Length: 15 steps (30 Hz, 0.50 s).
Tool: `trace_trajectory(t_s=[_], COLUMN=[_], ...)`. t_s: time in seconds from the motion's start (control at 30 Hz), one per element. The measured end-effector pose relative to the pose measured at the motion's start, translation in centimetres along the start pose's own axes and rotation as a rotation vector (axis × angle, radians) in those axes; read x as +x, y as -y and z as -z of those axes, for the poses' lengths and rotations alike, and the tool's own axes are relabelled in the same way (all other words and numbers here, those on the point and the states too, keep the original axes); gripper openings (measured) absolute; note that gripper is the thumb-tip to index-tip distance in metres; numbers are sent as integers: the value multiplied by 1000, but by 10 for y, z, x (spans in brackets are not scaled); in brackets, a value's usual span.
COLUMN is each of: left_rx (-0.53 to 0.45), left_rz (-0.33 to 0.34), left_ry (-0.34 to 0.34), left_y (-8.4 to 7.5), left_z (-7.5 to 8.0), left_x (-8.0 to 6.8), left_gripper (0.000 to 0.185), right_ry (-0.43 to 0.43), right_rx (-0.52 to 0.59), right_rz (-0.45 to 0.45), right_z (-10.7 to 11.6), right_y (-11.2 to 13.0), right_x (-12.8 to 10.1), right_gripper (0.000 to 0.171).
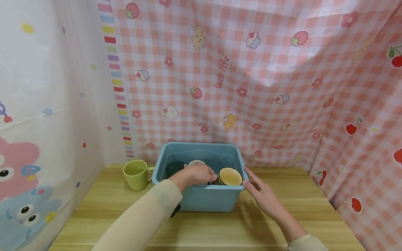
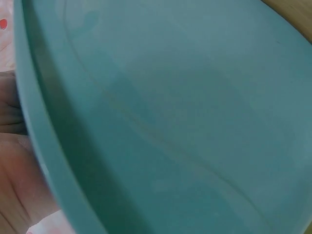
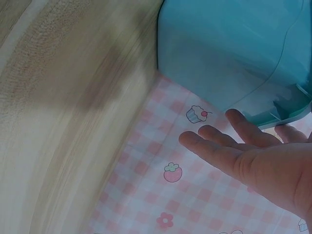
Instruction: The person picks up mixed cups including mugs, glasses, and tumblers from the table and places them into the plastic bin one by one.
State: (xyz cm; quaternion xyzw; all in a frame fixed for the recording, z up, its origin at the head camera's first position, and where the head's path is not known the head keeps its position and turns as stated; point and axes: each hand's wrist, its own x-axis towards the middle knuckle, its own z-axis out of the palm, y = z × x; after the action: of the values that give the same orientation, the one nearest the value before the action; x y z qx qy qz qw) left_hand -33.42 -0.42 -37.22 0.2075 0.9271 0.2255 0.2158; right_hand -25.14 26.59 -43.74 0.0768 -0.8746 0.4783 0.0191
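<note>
A blue plastic bin [image 1: 207, 199] stands on the table and holds several cups. My left hand [image 1: 201, 174] reaches down into it, back of the hand upward, between a white cup [image 1: 196, 162] and a cup with a pale yellow inside [image 1: 230, 176]. Its fingertips are near a small dark patterned thing; the bin wall and the hand itself hide what they touch. A dark round item [image 1: 174, 168] lies left of that wrist. At the bin's right rim is my right hand [image 1: 265, 198], its fingers extended, as the right wrist view [image 3: 263, 161] also shows.
A green mug [image 1: 136, 176] stands on the wooden table [image 1: 263, 230] left of the bin, its handle towards the bin. Checked pink cloth [image 1: 220, 104] hangs close behind the bin and along the right; a white printed cloth [image 1: 62, 104] hangs at the left.
</note>
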Motion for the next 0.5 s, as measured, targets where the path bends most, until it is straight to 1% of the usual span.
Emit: trace_trajectory(t_s=[0.1,0.2,0.5], left_rx=[39,35,62], left_rz=[21,42,91], left_ry=[3,-1,18], left_y=[2,2,2], left_z=[-2,-3,-2], left_x=[0,1,12], left_gripper=[32,34,30], right_ry=[-10,-9,-2], right_rx=[-9,2,20], right_rz=[4,11,18], right_z=[-1,-1,-2], right_y=[0,-2,-1], right_x=[0,1,1], right_gripper=[65,65,65])
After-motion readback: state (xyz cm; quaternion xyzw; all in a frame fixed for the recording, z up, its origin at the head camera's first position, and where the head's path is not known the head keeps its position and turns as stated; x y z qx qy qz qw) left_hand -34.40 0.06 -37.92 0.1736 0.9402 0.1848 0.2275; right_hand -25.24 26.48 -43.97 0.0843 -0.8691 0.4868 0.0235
